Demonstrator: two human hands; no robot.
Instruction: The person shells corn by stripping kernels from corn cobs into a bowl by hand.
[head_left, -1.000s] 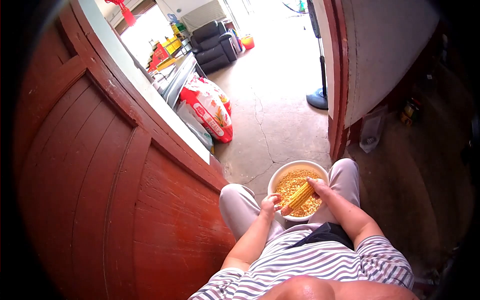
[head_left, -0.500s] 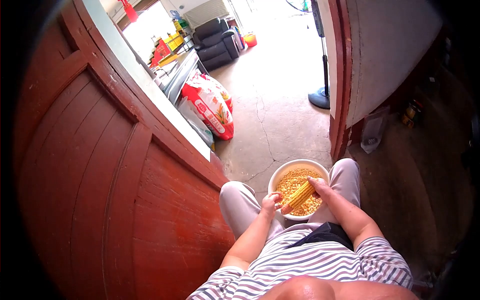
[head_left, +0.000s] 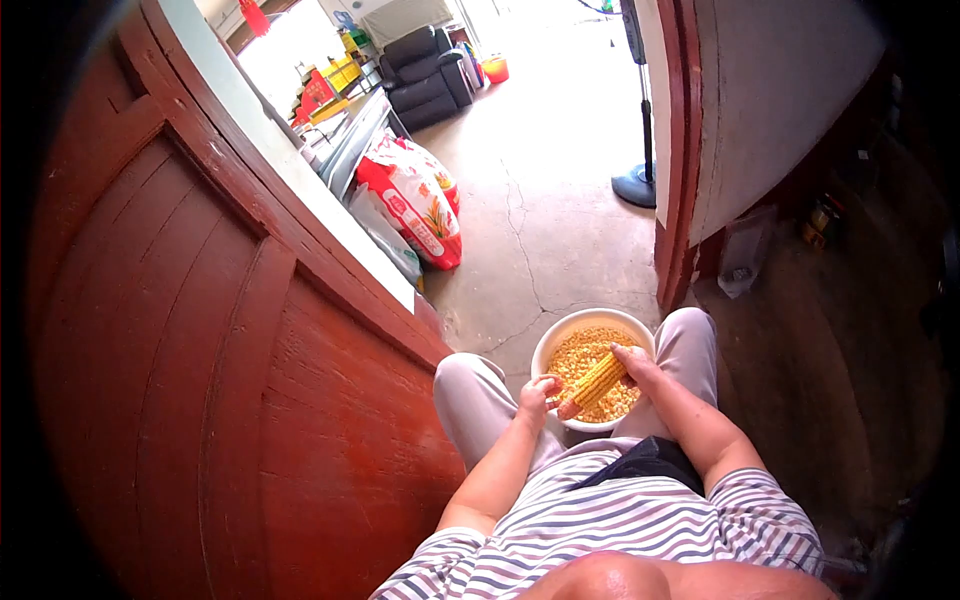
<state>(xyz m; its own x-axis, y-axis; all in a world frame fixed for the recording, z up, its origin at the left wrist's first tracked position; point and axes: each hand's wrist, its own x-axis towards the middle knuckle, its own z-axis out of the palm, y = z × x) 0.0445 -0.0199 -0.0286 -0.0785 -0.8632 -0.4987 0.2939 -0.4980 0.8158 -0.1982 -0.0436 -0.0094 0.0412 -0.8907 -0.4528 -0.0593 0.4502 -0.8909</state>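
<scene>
A yellow corn cob (head_left: pixel 598 384) slants across the top of a white bowl (head_left: pixel 541 358), its lower left end bare and reddish. My right hand (head_left: pixel 634 365) is closed round the cob's upper right end. Close to the bare end is my left hand (head_left: pixel 537 394), its fingers loosely bent and apart; whether a fingertip touches the cob is too small to make out. Loose corn kernels (head_left: pixel 577 354) fill much of the bowl, which sits between my knees.
A red wooden door (head_left: pixel 330 400) stands on the left. Past the doorway are red-and-white sacks (head_left: pixel 415 205), a dark armchair (head_left: pixel 423 80) and a fan base (head_left: pixel 634 187). A clear plastic container (head_left: pixel 745 258) is on the floor to the right.
The view has tilted slightly, so the bowl and both hands sit a little higher in the picture. My right hand still grips the cob, and my left hand stays by its bare end.
</scene>
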